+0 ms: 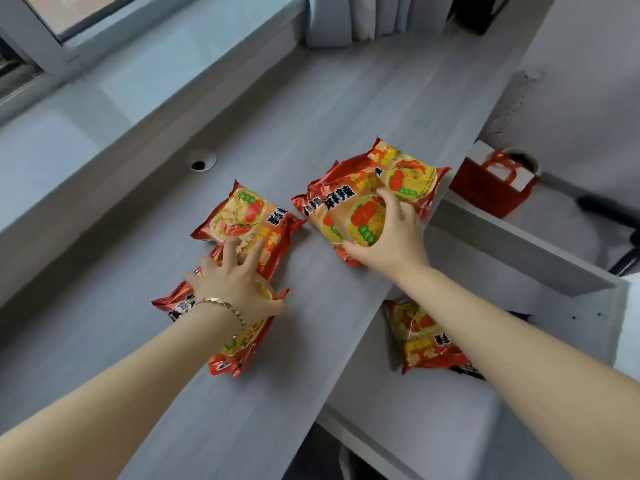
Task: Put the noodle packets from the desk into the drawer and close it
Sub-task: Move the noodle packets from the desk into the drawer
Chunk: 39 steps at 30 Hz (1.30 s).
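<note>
Head view: both hands spread, left hand (239,282) & right hand (391,237) each pressing packets (242,216) mid-frame on counter (311,109); pinch edges, then lift toward drawer (433,427) lower right.

1. A home room, likely a bedroom or study, is suggested.
2. A grey wood-grain desk (311,109) with a cable hole (201,161) is set against a window (52,15).
3. A curtain (349,19) is hung at the far end.
4. A red gift bag (491,188) is seen on the floor.
</note>
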Motion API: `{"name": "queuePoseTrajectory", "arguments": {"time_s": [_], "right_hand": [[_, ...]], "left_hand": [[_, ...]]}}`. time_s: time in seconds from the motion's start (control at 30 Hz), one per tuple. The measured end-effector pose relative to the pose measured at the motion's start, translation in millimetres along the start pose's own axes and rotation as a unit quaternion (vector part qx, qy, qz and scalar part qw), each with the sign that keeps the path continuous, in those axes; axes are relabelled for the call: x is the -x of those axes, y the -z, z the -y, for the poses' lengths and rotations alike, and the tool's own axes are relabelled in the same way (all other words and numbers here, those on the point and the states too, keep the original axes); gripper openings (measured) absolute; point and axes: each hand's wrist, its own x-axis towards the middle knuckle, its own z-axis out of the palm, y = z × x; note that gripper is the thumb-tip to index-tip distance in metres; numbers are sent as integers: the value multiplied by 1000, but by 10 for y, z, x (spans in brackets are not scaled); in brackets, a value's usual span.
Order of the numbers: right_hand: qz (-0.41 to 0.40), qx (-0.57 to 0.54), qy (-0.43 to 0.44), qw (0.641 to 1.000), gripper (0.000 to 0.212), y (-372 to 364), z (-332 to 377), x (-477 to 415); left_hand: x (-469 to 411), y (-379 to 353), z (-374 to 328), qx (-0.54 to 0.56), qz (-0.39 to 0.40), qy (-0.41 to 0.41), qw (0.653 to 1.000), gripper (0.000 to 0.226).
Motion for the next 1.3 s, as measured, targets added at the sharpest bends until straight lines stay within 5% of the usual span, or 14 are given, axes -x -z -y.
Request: {"name": "queuePoseTrajectory", "arguments": {"time_s": [0.13, 0.27, 0.4, 0.5, 0.7, 0.87, 1.0, 1.13, 1.3], "right_hand": [[-46, -74, -46, 995, 95, 169, -638, 602], [-78, -10, -221, 972, 95, 181, -1461, 1108], [-56, 29, -381, 922, 97, 171, -2085, 1346], [-17, 6, -404, 915, 92, 182, -2345, 1402], [10, -36, -361, 932, 54, 287, -2515, 1400], [8, -35, -283, 959, 31, 488, -2415, 1250], [28, -41, -194, 980, 28, 623, -2079, 942], [18, -32, -86, 996, 26, 679, -1506, 463], [-37, 54, 30, 997, 38, 526, -818, -291]], "left_hand": [[223, 164, -442, 18, -34, -54, 998, 84], [477, 201, -1152, 96, -34, -149, 984, 65], [612, -89, -1802, 107, -4, -215, 971, 69], [576, -404, -2201, 68, 34, -228, 971, 72], [284, -1063, -2705, -49, 77, -190, 977, 86], [113, -1199, -2761, 9, 156, -115, 981, 76], [64, -781, -2595, 41, -19, -244, 969, 35], [-148, -255, -2205, 65, -271, -287, 917, 37], [-568, -27, -1607, 21, -128, -102, 986, 74]]}}
